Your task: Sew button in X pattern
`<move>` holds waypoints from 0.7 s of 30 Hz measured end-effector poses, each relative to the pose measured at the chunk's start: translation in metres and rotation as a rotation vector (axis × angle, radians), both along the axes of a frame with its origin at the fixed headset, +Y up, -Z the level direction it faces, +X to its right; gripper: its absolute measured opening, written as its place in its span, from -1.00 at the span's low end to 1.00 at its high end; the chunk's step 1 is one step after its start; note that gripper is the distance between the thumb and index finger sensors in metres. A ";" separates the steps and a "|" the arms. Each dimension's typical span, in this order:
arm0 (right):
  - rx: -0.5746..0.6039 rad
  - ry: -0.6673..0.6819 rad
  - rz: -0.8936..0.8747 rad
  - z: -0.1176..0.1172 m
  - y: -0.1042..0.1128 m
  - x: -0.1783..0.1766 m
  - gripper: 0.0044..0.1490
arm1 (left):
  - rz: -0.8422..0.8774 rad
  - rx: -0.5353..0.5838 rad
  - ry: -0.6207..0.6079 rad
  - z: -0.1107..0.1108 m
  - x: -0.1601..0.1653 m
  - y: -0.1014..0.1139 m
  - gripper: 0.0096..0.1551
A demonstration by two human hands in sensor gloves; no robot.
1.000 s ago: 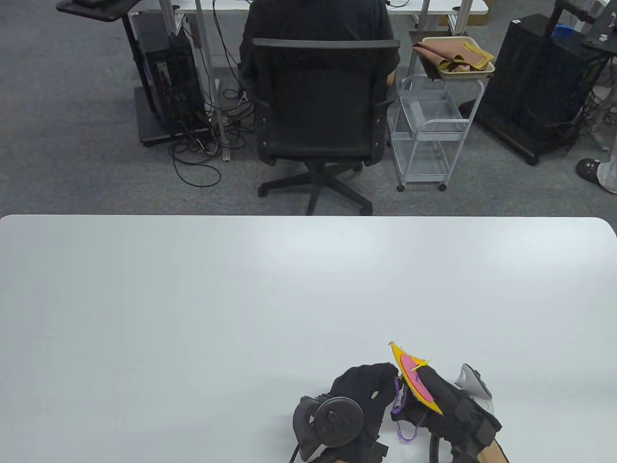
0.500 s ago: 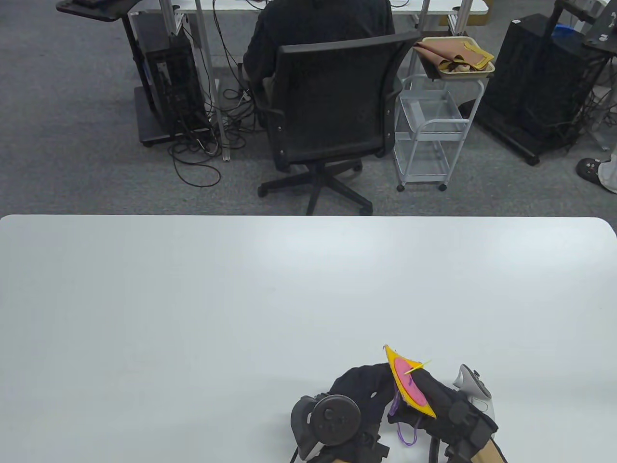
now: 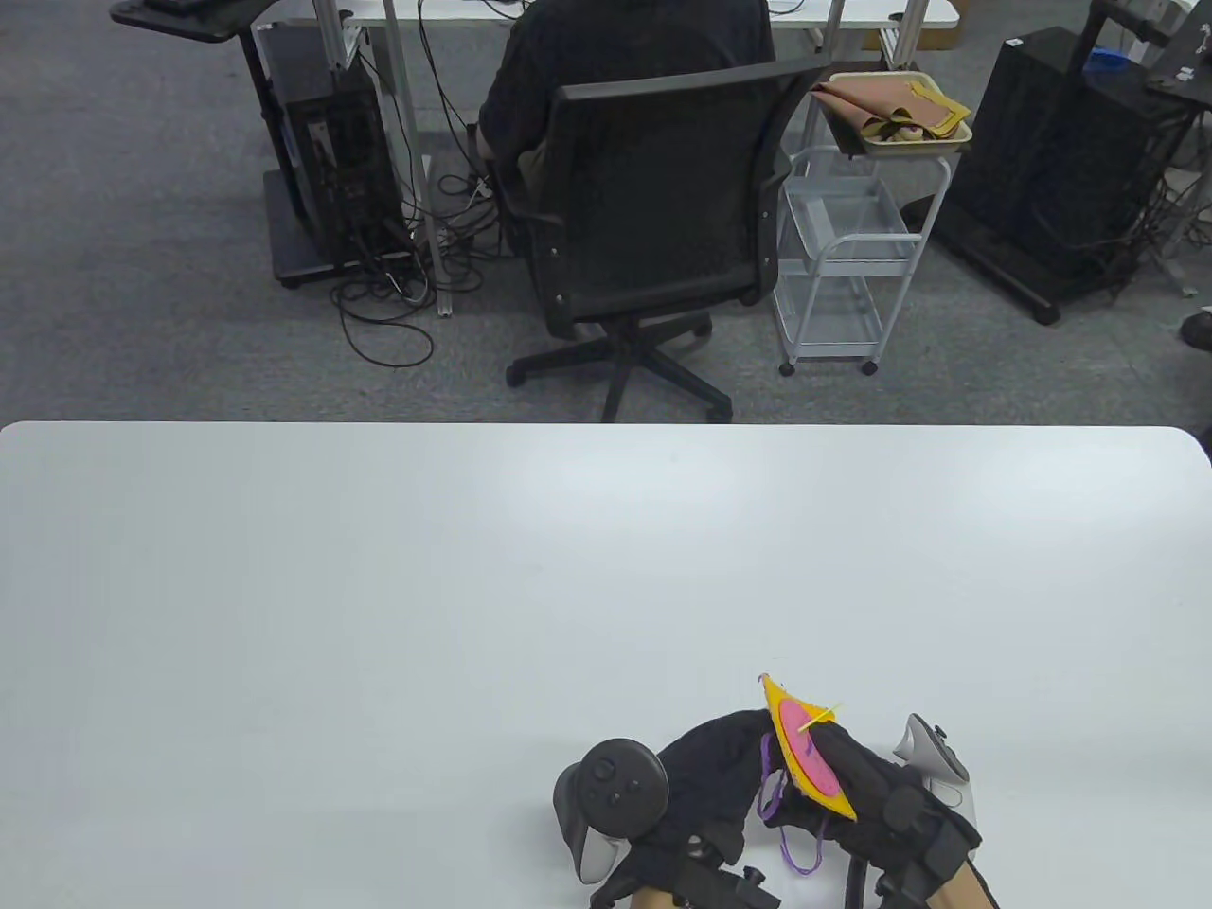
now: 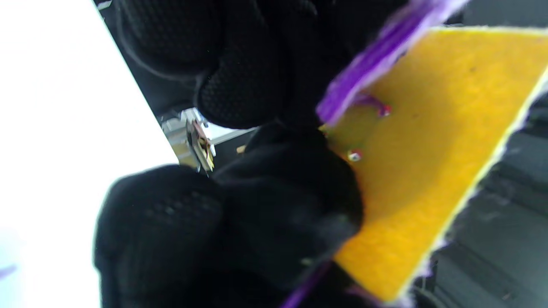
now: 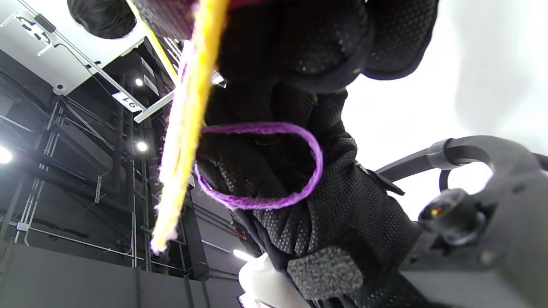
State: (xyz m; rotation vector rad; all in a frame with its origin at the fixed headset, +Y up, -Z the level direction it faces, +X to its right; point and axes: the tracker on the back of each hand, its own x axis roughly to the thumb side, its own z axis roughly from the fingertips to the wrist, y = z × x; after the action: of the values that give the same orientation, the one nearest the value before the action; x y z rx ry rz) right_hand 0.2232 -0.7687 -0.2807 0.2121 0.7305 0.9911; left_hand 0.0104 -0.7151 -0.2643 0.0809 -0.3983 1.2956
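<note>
My hands, left (image 3: 720, 776) and right (image 3: 866, 781), wear black gloves. The felt (image 3: 812, 772) is yellow, its button (image 3: 807, 757) pink, the yarn (image 3: 791, 833) purple, the needle (image 3: 820, 718) pale yellow, the desk (image 3: 379, 615) plain white.

The bottom frame edge is cutting off both wrists in the table view. The right hand (image 3: 866, 791) is covering the lower right of the pink button (image 3: 807, 757). The purple yarn (image 4: 376, 51) is blurring at upper right (left wrist view), hiding which holes it enters.
</note>
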 end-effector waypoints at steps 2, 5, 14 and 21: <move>0.008 -0.004 0.007 0.000 0.001 0.001 -0.47 | 0.047 -0.036 -0.035 -0.002 0.000 -0.003 -0.59; 0.022 -0.010 0.022 -0.001 0.002 0.002 -0.47 | 0.104 -0.081 -0.083 -0.003 0.000 -0.006 -0.57; 0.033 -0.011 0.017 -0.002 0.003 0.005 -0.47 | 0.201 -0.158 -0.181 -0.006 0.001 -0.012 -0.55; 0.056 -0.006 0.015 -0.003 0.005 0.006 -0.48 | 0.244 -0.185 -0.219 -0.007 0.002 -0.014 -0.54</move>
State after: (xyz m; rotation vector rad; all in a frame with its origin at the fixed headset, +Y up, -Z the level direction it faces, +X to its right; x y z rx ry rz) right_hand 0.2296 -0.7640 -0.2834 0.2522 0.7006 1.0269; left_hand 0.0122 -0.7292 -0.2711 -0.1745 -0.4638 1.5837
